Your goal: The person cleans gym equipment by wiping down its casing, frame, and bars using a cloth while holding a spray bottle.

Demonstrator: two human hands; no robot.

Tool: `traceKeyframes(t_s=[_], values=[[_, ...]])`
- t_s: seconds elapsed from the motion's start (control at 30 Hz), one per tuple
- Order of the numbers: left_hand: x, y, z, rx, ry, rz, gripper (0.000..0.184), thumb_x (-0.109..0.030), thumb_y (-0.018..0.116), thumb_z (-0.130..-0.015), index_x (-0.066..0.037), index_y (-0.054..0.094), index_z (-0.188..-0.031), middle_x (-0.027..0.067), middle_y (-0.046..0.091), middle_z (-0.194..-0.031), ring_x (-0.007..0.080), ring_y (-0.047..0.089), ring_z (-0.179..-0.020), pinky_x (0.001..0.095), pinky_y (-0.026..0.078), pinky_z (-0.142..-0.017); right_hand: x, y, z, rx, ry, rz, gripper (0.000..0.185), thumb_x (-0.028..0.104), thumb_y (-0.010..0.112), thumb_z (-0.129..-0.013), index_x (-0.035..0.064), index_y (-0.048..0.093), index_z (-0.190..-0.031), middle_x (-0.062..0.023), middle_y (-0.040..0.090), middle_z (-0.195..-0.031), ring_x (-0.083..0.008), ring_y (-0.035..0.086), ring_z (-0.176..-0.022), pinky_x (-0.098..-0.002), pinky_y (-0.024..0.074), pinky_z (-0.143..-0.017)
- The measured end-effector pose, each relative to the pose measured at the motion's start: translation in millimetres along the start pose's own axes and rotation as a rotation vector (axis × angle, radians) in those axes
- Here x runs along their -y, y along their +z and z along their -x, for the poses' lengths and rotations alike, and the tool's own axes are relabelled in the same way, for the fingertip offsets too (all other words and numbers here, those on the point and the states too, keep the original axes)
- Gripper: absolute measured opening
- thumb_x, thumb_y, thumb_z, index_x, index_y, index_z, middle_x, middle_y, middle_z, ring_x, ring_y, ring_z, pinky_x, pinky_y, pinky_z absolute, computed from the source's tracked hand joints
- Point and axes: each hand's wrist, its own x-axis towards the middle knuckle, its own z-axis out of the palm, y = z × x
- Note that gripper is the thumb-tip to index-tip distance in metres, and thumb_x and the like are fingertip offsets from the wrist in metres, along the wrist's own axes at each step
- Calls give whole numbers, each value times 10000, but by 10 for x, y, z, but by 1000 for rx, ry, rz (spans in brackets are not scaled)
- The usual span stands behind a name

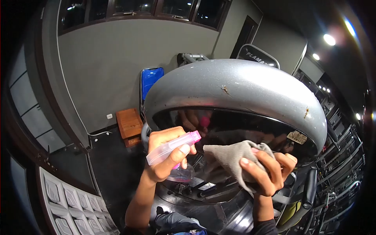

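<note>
Wrapped around a spray bottle (182,174) with a clear and pink top is my left hand (166,150), its nozzle pointing up and to the right. My right hand (270,172) grips a crumpled grey cloth (231,156), which hangs out to the left of the fingers. Both hands are in front of a large machine with a rounded silver rim (250,78) and a glossy black panel (243,127). Brown marks show on the rim, and a small label (297,137) is on the panel at the right. The panel reflects a hand and something pink.
A wooden stool (130,123) and a blue chair (152,80) stand by the grey wall behind, at the left. White patterned panels (66,196) are at the lower left. Gym equipment (337,156) lines the right side. A black padded handle (310,188) is right of my right hand.
</note>
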Motion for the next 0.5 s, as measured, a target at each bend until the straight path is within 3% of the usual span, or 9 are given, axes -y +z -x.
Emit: traceKeyframes(t_s=[0.07,0.2,0.27,0.4,0.5], values=[[-21,-7,-33,21,0,-21,292,-223,589,-842,61,634,-791,109,622,-754,118,587,-508,232,443,-469,4,49,10,-72,35,-4,371,245,769,-686,430,724,-1004,171,633,-1071,-108,462,-876,-318,323,-857],[-135,9,-92,46,-2,-21,273,-202,584,-839,60,642,-789,107,621,-753,116,586,-505,231,443,-469,80,26,-128,53,-53,-3,301,316,732,-728,440,733,-1003,210,679,-1007,-66,459,-840,-323,292,-878],[-198,36,-132,64,8,-24,265,-192,578,-836,60,650,-795,102,623,-737,114,583,-498,233,443,-472,87,125,-85,-11,-158,67,293,319,720,-670,443,742,-935,190,681,-961,-104,477,-834,-330,341,-805],[-265,67,-259,151,58,-116,250,-175,581,-820,62,657,-802,91,626,-696,117,575,-493,244,444,-481,15,-71,-73,-13,-12,82,345,236,794,-698,443,736,-969,203,655,-926,-89,457,-817,-339,320,-846],[-279,66,-338,197,102,-157,258,-183,589,-797,63,664,-810,89,627,-681,117,572,-490,244,443,-487,1,5,-77,-247,155,37,300,185,801,-679,340,721,-924,107,665,-989,-141,479,-832,-335,373,-772]])
